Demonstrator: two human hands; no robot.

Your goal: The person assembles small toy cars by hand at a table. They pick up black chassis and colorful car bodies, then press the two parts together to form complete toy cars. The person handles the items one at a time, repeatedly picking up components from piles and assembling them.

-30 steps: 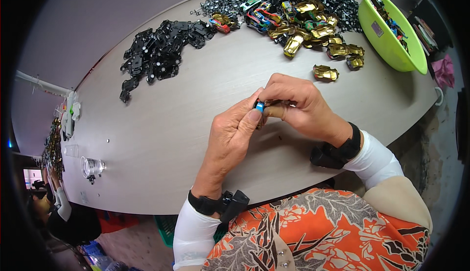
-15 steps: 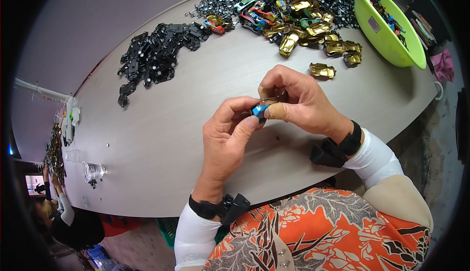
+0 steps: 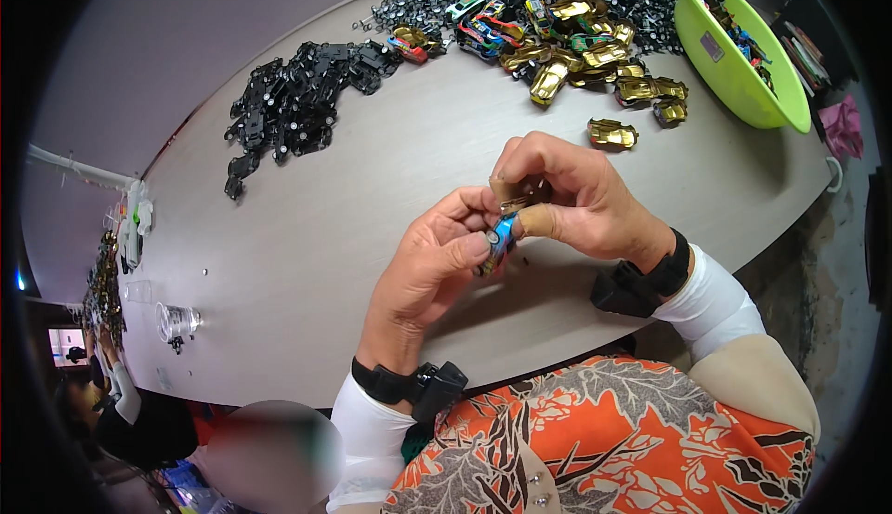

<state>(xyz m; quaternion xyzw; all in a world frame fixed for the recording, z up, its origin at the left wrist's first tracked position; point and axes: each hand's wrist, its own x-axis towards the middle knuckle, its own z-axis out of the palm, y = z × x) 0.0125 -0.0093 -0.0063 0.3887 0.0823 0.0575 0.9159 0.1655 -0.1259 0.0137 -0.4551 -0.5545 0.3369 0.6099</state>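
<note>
A small blue toy car (image 3: pixel 502 237) with touches of other colours is resting between the person's two hands, above the near part of the table (image 3: pixel 279 254). The left hand (image 3: pixel 423 263) is holding its lower end, with the thumb lying along the side. The right hand (image 3: pixel 590 200) is closing on the upper end in a narrow pinch; its thumb is wearing a tan wrap (image 3: pixel 539 221), and its fingers are bending over the top.

Beyond the hands, one gold toy car (image 3: pixel 612 134) is lying apart from a pile of gold and coloured toy cars (image 3: pixel 550 83). Behind these, a broad heap of small dark and silvery parts (image 3: pixel 418 5) is spreading along the far edge. To the left, black car bases (image 3: pixel 288 110) are lying in a jumbled pile.

At the far right, a lime-green tub (image 3: pixel 790 105) is leaning in view and holding a mix of dark and colourful pieces (image 3: pixel 734 35). On its outer wall a small purplish label (image 3: pixel 712 46) is showing, its print too small to read. On the left, a clear cup (image 3: pixel 175 321) is standing near a second clear container (image 3: pixel 137 291); their contents are staying hard to tell. Small black bits (image 3: pixel 177 345) are lying beside the cup.
</note>
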